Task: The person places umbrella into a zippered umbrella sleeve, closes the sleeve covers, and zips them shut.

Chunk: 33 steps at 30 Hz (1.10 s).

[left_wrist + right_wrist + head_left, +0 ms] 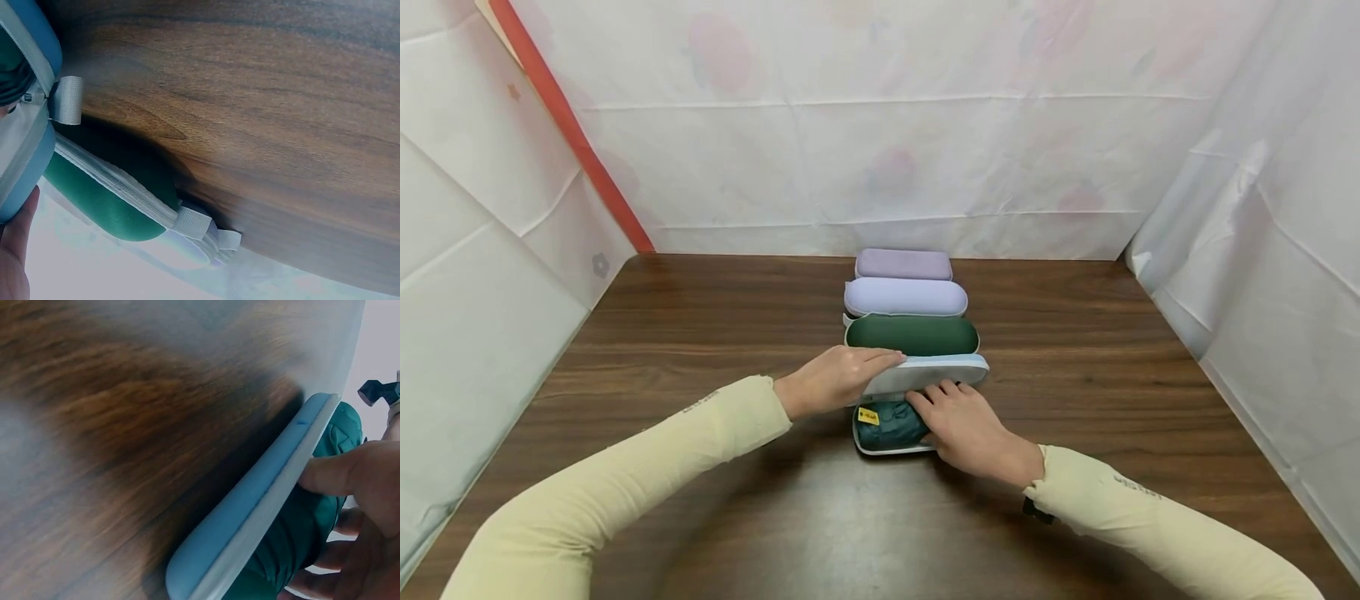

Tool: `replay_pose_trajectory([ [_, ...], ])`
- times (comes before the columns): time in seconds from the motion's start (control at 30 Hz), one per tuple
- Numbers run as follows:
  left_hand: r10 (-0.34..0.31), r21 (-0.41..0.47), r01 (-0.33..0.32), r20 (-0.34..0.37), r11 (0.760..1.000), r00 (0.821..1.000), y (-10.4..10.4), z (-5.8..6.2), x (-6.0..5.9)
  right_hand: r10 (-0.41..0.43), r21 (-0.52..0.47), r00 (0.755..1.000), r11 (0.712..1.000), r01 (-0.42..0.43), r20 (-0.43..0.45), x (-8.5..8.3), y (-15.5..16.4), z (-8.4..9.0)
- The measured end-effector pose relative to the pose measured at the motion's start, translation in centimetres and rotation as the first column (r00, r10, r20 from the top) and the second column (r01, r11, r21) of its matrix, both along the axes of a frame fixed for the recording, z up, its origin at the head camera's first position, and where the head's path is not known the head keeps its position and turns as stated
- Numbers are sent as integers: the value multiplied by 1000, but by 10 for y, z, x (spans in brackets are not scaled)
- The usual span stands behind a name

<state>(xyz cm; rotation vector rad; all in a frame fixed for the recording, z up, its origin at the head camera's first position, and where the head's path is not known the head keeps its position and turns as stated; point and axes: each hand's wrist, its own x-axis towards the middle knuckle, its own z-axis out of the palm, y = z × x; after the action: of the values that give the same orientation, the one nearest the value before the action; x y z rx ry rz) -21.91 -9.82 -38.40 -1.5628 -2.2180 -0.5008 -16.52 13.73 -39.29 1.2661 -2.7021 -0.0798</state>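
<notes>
A light blue zip case lies open near the table's middle, its lid [928, 372] raised over the base [891, 448]. A teal folded umbrella [889, 424] with a yellow tag [868, 415] sits in the base. My left hand [841, 377] holds the lid's left end, fingers laid over the top. My right hand [961, 419] grips the umbrella's right end inside the case. In the right wrist view the fingers [337, 474] curl on the teal umbrella [306, 534] beside the blue lid [250, 506]. In the left wrist view part of my left hand [15, 250] shows under the blue case [25, 156].
Behind the open case three shut cases lie in a row: dark green [912, 335], lavender [905, 297] and purple [902, 264]. The brown wooden table [700, 333] is walled on three sides by white sheeting [880, 125].
</notes>
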Motion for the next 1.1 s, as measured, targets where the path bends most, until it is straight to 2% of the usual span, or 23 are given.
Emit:
replay_pose_trajectory([
  [0.27,20,-11,-20,-2,1000,1000,-2,0,0,20,-46,1000,999,-20,16,-3,2,-2],
  [0.33,17,-10,-17,-15,1000,1000,-2,-1,-1,40,-60,998,998,-36,57,-5,5,1],
  [0.43,8,-2,-8,-28,1000,1000,-1,-1,-2,107,-133,984,987,-88,142,-9,15,11],
  [0.53,0,2,1,-35,1000,999,0,-1,-3,217,-290,955,945,-154,202,-14,34,25],
  [0.6,-9,2,9,-33,1000,999,1,0,-4,286,-397,942,896,-197,177,-17,50,34],
  [0.67,-12,-1,12,-34,1000,999,1,0,-4,311,-480,942,851,-215,129,-20,64,42],
  [0.77,-13,2,13,-32,1000,999,1,1,-3,267,-534,962,823,-195,60,-26,77,48],
  [0.9,-18,10,18,-27,1000,999,1,2,-2,197,-547,979,826,-136,54,-32,80,45],
  [1.0,-34,15,34,-29,999,999,3,2,0,180,-549,977,831,-90,112,-34,79,40],
  [1.1,-41,11,42,-45,999,998,4,3,2,169,-548,961,836,-24,217,-36,77,37],
])
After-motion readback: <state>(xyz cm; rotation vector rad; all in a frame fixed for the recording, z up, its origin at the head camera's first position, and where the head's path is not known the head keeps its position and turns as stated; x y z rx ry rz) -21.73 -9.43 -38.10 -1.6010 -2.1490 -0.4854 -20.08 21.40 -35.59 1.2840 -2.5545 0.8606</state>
